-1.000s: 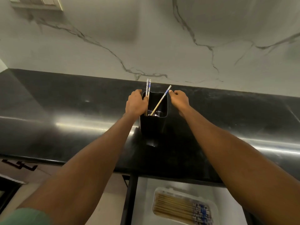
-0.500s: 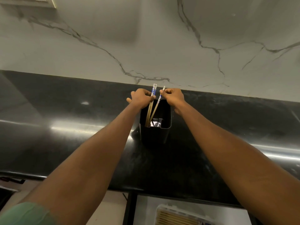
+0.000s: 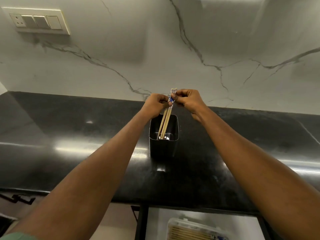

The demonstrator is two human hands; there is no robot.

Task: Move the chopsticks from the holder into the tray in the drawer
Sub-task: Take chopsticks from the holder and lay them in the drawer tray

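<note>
A black square holder (image 3: 163, 146) stands on the dark countertop (image 3: 69, 153). Three wooden chopsticks (image 3: 165, 122) with blue-and-white patterned tops rise out of it as one bundle, their tips still inside. My left hand (image 3: 155, 104) and my right hand (image 3: 187, 99) both pinch the patterned tops above the holder, one on each side. At the bottom edge the open drawer (image 3: 155, 222) shows a clear plastic tray (image 3: 173, 224) that holds several chopsticks (image 3: 188, 233).
A white marble backsplash (image 3: 173, 58) rises behind the counter, with a switch and socket plate (image 3: 37, 21) at upper left. The drawer's black frame (image 3: 141, 222) runs along its left side. Pale floor shows at lower left.
My hands have come together, gathering the separate chopsticks into one bundle, and have lifted them partly out of the holder. The view has tilted up a little.
</note>
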